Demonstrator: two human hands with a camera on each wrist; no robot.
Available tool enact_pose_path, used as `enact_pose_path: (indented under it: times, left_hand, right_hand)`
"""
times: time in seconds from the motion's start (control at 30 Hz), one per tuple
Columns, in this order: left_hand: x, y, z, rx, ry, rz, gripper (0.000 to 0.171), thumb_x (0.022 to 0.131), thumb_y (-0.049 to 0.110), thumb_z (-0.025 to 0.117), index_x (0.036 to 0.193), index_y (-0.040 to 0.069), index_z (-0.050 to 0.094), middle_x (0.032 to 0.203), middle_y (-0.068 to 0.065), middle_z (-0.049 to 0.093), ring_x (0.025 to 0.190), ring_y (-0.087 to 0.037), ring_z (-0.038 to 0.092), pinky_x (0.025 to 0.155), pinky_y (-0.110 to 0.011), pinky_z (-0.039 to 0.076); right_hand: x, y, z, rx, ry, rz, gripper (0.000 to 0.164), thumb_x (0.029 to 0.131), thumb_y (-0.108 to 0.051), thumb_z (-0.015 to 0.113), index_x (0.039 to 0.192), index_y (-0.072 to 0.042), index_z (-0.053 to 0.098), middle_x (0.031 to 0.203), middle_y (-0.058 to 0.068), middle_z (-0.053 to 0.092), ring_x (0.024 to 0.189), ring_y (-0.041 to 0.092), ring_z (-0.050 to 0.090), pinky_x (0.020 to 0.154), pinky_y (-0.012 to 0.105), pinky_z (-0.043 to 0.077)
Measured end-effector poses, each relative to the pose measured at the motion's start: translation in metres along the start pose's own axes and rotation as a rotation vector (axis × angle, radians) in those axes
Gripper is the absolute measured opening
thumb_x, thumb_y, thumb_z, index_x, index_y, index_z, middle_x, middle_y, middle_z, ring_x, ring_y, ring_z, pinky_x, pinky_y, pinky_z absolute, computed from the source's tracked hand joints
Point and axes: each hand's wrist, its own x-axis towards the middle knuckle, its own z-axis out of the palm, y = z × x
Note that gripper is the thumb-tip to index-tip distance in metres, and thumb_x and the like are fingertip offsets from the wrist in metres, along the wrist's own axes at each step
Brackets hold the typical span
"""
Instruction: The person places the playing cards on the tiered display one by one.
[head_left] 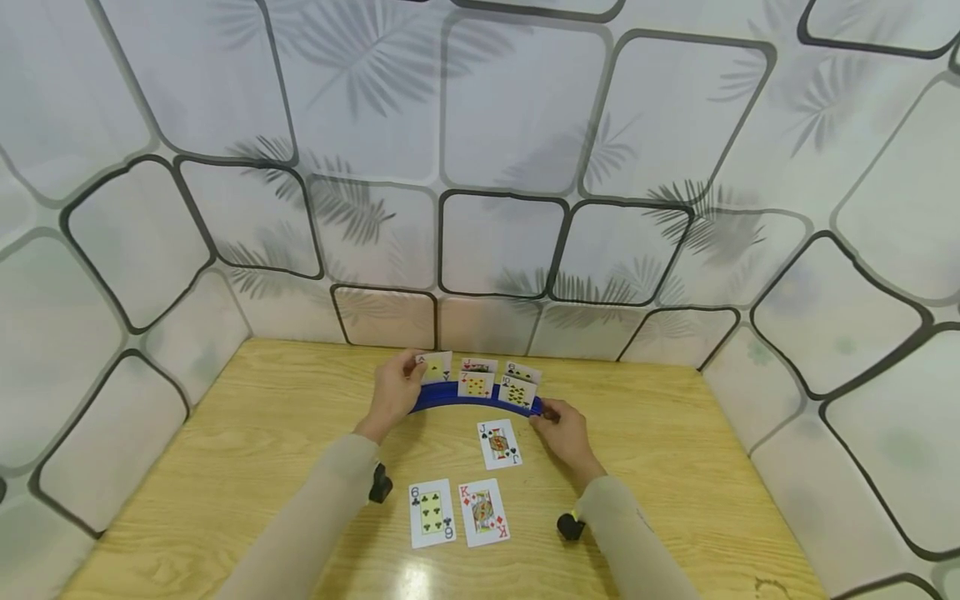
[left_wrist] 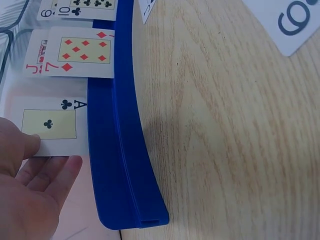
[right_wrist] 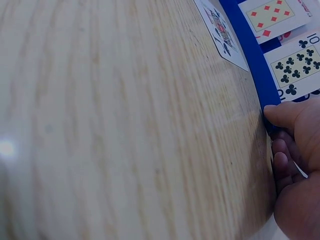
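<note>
A curved blue card holder [head_left: 442,395] stands toward the back of the table. My left hand [head_left: 393,390] pinches an ace of clubs [left_wrist: 65,125] by its outer edge, thumb on its face, fingers behind. The ace's lower edge lies right at the holder's rear part, near the left end. My right hand [head_left: 566,433] grips the holder's right end, thumb on the front. Upright in the holder are a seven of diamonds [head_left: 476,385] and a ten of clubs [head_left: 517,392]. Behind them, partly covered, are a red jack [head_left: 480,364] and a black six [head_left: 522,372].
A jack [head_left: 499,443] lies face up before the holder. Nearer me, a six of clubs [head_left: 432,513] and a king of diamonds [head_left: 483,512] lie side by side. A patterned curtain [head_left: 495,242] encloses the wooden table [head_left: 285,400] at the back and both sides.
</note>
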Motion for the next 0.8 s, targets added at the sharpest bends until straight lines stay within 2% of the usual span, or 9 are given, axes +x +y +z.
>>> enact_pose_path:
  times: [0.27,0.43,0.8]
  left_hand:
    - [-0.0010,-0.0014,-0.0005,-0.003,0.001,-0.001,0.022,0.105,0.008,0.064,0.125,0.003,0.072,0.098,-0.015,0.072,0.090,-0.028,0.069,0.079,-0.043,0.059]
    - [-0.0006,0.0023,-0.0024,-0.020,0.009,-0.005,0.023,0.106,0.009,0.063,0.126,0.003,0.071,0.103,-0.018,0.073,0.096,-0.032,0.070,0.084,-0.047,0.060]
    - [-0.0009,-0.0005,-0.0002,0.004,0.004,0.035,0.024,0.105,0.009,0.064,0.128,0.004,0.071,0.102,-0.017,0.073,0.091,-0.029,0.069,0.081,-0.046,0.061]
  right_hand:
    - [-0.0005,0.0011,0.0003,-0.015,-0.004,0.000,0.039,0.093,-0.010,0.078,0.128,0.007,0.070,0.114,0.023,0.074,0.105,0.033,0.069,0.091,0.048,0.059]
    - [-0.0003,0.0007,0.0001,-0.012,-0.007,-0.001,0.040,0.094,-0.010,0.077,0.128,0.007,0.069,0.114,0.023,0.073,0.104,0.033,0.068,0.091,0.048,0.059]
    - [0.0013,0.0004,0.0004,-0.017,-0.011,0.021,0.040,0.094,-0.010,0.077,0.130,0.006,0.069,0.115,0.022,0.073,0.104,0.032,0.067,0.091,0.046,0.058]
